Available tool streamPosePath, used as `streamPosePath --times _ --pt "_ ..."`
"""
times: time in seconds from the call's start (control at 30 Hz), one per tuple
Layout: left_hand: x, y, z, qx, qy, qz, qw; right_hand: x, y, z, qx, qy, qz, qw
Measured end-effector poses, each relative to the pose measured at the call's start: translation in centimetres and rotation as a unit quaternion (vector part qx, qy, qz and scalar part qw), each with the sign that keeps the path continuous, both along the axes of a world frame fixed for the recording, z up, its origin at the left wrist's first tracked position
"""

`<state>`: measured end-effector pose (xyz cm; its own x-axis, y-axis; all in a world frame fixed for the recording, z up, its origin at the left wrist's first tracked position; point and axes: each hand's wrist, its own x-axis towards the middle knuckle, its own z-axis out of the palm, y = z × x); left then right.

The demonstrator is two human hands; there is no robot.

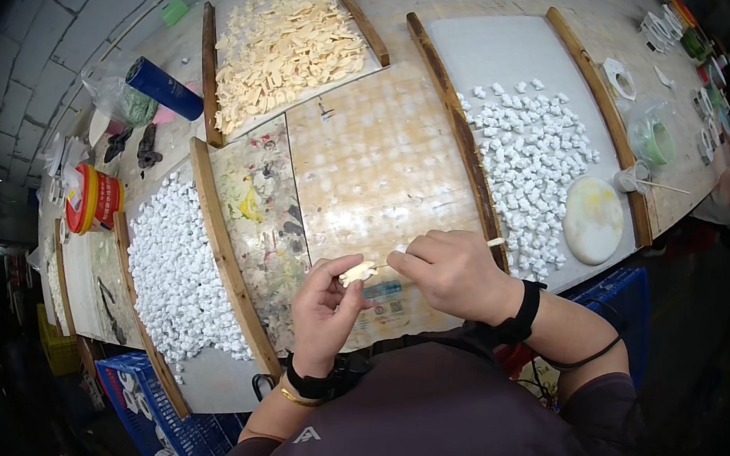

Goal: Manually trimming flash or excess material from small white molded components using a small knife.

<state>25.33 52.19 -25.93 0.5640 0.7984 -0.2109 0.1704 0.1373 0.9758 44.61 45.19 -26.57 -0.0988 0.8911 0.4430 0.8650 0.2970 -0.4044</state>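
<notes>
My left hand (323, 314) pinches a small cream-coloured moulded piece (359, 273) between thumb and fingers, over the near edge of the table. Closed around a thin stick-like tool (495, 241), my right hand (459, 277) is just to the right of that piece. The tool's pale rounded end sticks out behind the knuckles, and its slim tip reaches to the piece. A bit of white shows at the right fingertips, too small to name. Fingers cover part of the piece, so its exact shape is hidden.
Wood-edged boards hold many small white pieces at left (176, 271) and right (531, 147), and cream pieces (285, 53) at the back. A white round slab (593, 220), plastic cup (629, 179), blue bottle (164, 88) and red bucket (93, 200) stand around. Blue crates (162, 419) sit below.
</notes>
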Motion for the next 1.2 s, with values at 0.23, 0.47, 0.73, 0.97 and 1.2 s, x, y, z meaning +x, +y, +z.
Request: streamPosePath --times 0.23,0.47,0.73,0.97,1.2 --pt "0.0 0.2 -0.3 0.057 -0.027 -0.024 0.998 -0.1 -0.1 0.3 -0.02 -0.005 0.017 1.0" --pt "-0.2 0.2 -0.6 0.085 -0.016 -0.044 0.995 1.1 0.5 0.7 -0.104 0.017 0.091 0.99" --pt "-0.3 0.2 -0.6 0.105 -0.012 -0.058 0.993 1.7 1.2 0.4 -0.176 0.079 0.138 0.972" --pt "-0.4 0.2 -0.6 0.074 0.002 -0.088 0.993 2.8 1.5 -0.3 -0.154 0.139 0.172 0.963" --pt "-0.4 0.2 -0.8 0.017 -0.02 -0.048 0.998 1.5 0.1 -0.9 -0.029 0.063 0.059 0.996"
